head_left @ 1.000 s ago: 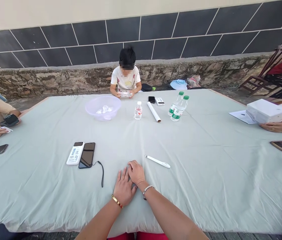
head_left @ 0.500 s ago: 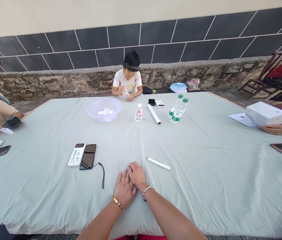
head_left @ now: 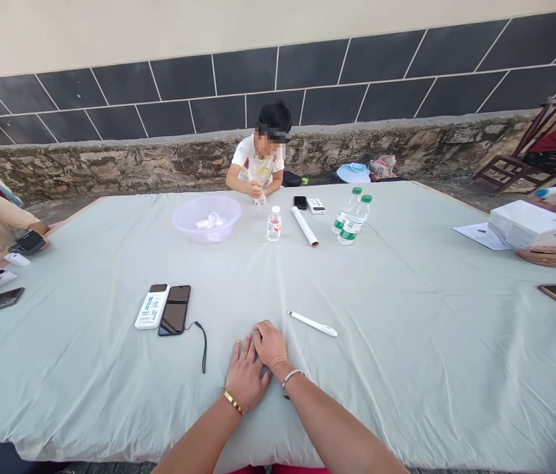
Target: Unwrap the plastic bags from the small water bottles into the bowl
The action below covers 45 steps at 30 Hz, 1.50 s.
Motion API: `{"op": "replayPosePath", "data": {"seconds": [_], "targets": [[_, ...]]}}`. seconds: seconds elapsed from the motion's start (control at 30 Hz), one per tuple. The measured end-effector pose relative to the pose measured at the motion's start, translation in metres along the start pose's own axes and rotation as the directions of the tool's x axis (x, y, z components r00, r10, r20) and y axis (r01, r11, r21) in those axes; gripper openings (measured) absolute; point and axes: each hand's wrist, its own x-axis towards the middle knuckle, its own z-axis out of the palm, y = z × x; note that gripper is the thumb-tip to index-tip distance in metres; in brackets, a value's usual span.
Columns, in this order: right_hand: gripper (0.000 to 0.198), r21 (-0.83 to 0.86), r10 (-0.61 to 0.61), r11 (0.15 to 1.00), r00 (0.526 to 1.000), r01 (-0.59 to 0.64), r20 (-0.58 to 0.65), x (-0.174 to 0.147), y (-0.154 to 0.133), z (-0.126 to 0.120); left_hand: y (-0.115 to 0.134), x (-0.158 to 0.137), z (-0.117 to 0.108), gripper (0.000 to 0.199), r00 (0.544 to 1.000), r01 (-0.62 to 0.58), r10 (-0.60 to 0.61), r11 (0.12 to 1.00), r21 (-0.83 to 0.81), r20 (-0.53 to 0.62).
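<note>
White pen-shaped tool (head_left: 312, 324) lies untouched, lower centre of the frame: no handling begun, none of it done yet! Your left hand (head_left: 248, 378) rests flat, grip wide; your right hand (head_left: 270, 345) curls, its grip hidden, can't tell.

Cream wall (head_left: 208, 26) above dark tiles (head_left: 310, 69); rough stone base (head_left: 159, 164); brown chair (head_left: 505, 161) right.
</note>
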Motion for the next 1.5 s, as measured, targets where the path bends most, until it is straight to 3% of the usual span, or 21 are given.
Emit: {"op": "replayPosePath", "data": {"seconds": [0.73,0.87,0.97,1.13,1.37,1.5], "targets": [[0.026,0.066,-0.018,0.998,1.0,0.019,-0.014,-0.002,0.003,0.001,0.002,-0.001,0.0,0.054,1.0,0.006,-0.006,1.0,0.019,-0.019],[0.026,0.161,-0.009,0.987,0.996,0.023,-0.085,0.01,0.001,-0.002,0.004,0.0,-0.005,0.055,1.0,0.01,-0.009,1.0,-0.02,0.02],[0.027,0.25,0.027,0.968,0.984,0.018,-0.175,0.047,-0.002,-0.009,0.005,0.0,-0.008,0.055,0.999,0.017,-0.016,0.999,-0.038,0.037],[0.036,0.287,0.137,0.956,0.956,-0.06,-0.258,0.138,0.0,-0.018,0.005,-0.003,-0.008,0.057,1.0,0.005,-0.005,0.999,-0.051,0.009],[0.044,0.326,0.217,0.937,0.939,-0.124,-0.266,0.235,0.003,-0.011,0.007,-0.007,0.002,0.067,1.0,0.0,-0.001,0.998,-0.059,-0.008],[0.057,0.386,0.355,0.893,0.89,-0.231,-0.287,0.291,0.002,-0.003,0.006,-0.008,0.017,0.072,0.998,-0.028,0.025,0.999,-0.04,-0.06]]}}
